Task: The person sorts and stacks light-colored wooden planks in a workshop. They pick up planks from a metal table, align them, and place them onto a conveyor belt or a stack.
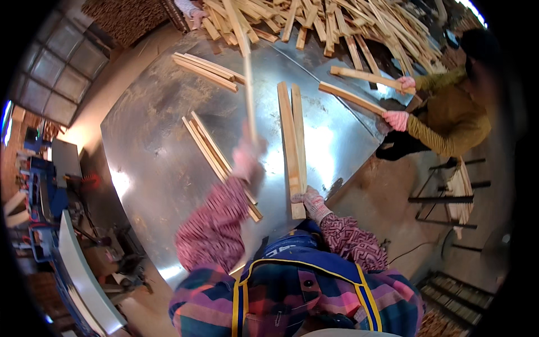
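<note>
My left hand [247,157], gloved and smeared by motion, holds a long narrow wooden strip [250,95] that points away toward the far pile. Under that forearm, a small group of strips [205,146] lies slanted on the metal table [151,129]. My right hand [314,203], in a pale knitted glove, is closed round the near end of a wooden strip [288,146]. A second strip [298,129] lies right beside it, their far ends slightly apart. Whether my fingers wrap both is hard to see.
Several strips [208,72] lie at the table's far left. A large heap of strips [382,28] covers the far side, with another person's gloved hand [196,17] at its left. At right a co-worker [457,112] holds two strips. Machinery [42,191] stands left.
</note>
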Available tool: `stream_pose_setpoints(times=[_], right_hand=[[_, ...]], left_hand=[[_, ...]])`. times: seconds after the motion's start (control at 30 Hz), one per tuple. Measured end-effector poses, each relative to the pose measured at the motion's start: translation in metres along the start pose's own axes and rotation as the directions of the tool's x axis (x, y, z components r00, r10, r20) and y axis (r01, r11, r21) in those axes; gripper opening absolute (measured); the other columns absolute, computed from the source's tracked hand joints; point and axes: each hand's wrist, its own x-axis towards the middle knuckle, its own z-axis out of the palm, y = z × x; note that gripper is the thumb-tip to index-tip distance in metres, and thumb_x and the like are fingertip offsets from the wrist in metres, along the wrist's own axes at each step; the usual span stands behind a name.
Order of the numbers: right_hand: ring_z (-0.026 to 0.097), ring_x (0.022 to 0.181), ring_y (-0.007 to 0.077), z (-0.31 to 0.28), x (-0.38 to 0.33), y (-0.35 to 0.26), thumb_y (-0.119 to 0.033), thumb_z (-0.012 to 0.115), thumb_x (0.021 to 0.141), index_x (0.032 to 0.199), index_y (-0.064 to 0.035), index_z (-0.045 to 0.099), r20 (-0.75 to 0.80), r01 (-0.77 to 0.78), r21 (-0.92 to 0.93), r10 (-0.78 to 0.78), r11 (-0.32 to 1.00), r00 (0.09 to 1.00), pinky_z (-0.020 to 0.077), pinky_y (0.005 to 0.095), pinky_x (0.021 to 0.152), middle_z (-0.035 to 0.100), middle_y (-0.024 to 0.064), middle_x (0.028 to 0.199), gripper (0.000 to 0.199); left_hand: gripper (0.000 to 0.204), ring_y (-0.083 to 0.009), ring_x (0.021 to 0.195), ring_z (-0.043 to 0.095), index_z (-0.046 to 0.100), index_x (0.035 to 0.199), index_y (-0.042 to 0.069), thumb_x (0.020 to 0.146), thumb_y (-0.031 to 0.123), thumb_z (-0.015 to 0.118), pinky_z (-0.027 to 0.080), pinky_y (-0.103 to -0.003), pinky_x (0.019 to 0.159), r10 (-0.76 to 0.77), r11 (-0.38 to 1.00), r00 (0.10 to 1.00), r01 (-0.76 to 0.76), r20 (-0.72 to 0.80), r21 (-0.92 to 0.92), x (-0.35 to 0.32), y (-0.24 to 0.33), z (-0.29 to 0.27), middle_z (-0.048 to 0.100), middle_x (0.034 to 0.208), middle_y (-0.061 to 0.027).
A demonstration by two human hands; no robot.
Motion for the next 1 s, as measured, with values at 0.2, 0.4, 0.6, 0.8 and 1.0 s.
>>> stream_pose_setpoints(times=[0.2, 0.4, 0.6, 0.8, 1.0], right_hand=[[0.066, 0.083, 0.0221, -0.001, -0.024, 0.008, -0.013, 0.077, 0.083, 0.121, 0.0007, 0.059, 0.085, 0.094, -0.078, -0.087, 0.993, 0.993, 0.0564, 0.0331, 0.074, 0.067, 0.0062, 0.097, 0.044], [0.058, 0.111, 0.0189, 0.0, -0.038, -0.007, -0.021, 0.068, 0.089, 0.135, -0.0004, 0.054, 0.108, 0.09, 0.297, -0.128, 0.951, 0.986, 0.0463, 0.0298, 0.096, 0.064, 0.0098, 0.121, 0.052], [0.057, 0.076, 0.0118, -0.051, 0.037, -0.016, -0.015, 0.069, 0.092, 0.137, -0.0009, 0.05, -0.076, 0.295, 0.07, -0.289, 0.953, 0.954, 0.0482, 0.0255, 0.068, 0.061, 0.0025, 0.095, 0.051], [0.055, 0.082, 0.011, -0.186, 0.231, -0.204, -0.023, 0.072, 0.088, 0.132, 0.0001, 0.056, -0.279, 0.553, -0.35, -0.648, 0.756, 0.709, 0.0478, 0.0276, 0.075, 0.06, 0.0025, 0.093, 0.053], [0.053, 0.128, 0.032, -0.266, 0.412, -0.375, -0.045, 0.072, 0.078, 0.145, -0.0145, 0.044, -0.463, -0.011, -0.763, -0.535, 0.646, 0.707, 0.0443, 0.0418, 0.105, 0.058, 0.0168, 0.132, 0.079]], left_hand=[[0.059, -0.0333, 0.1, 0.066, 0.039, 0.142, 0.01, 0.09, 0.017, 0.066, 0.058, -0.038, 0.084, 0.232, 0.528, 0.897, 0.209, 0.377, -0.823, -0.055, -0.138, 0.135, 0.059, 0.121, -0.0196], [0.045, -0.0289, 0.083, 0.068, 0.048, 0.13, -0.002, 0.092, 0.016, 0.063, 0.061, -0.041, 0.073, 0.171, 0.128, 0.854, 0.475, 0.491, -0.871, -0.081, -0.118, 0.094, 0.063, 0.107, -0.0162], [0.073, -0.0239, 0.087, 0.066, 0.038, 0.148, 0.012, 0.083, -0.002, 0.068, 0.059, -0.038, 0.071, 0.072, 0.472, 0.911, 0.327, 0.406, -0.819, -0.029, -0.106, 0.114, 0.064, 0.104, -0.0108], [0.092, -0.0223, 0.088, 0.066, 0.025, 0.156, 0.016, 0.078, -0.003, 0.07, 0.056, -0.034, 0.079, -0.044, 0.705, 0.971, 0.196, 0.234, -0.681, 0.056, -0.076, 0.124, 0.065, 0.107, -0.01], [0.106, -0.0251, 0.108, 0.065, 0.015, 0.158, 0.023, 0.074, 0.018, 0.08, 0.051, -0.037, 0.094, -0.241, 0.911, 0.948, 0.295, 0.207, -0.288, 0.119, -0.105, 0.134, 0.066, 0.124, -0.0136]])
